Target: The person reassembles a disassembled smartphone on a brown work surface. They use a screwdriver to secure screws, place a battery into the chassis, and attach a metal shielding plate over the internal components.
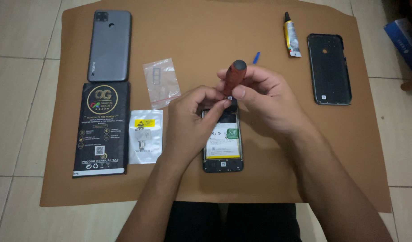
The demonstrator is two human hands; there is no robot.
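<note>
An opened phone (222,148) lies face down on brown paper (215,31), its battery and circuit parts exposed. My right hand (264,96) grips a red-handled screwdriver (234,76), held upright with its tip over the phone's top end. My left hand (192,121) covers the phone's upper left part, and its fingertips pinch close to the screwdriver's tip. The tip itself is hidden by my fingers.
A grey phone (109,45) and a black box (101,130) lie at the left. Next to them lie a white sachet (145,136) and a clear bag (161,82). A black back cover (329,68), glue tube (291,36) and small blue pick (256,57) lie at the right.
</note>
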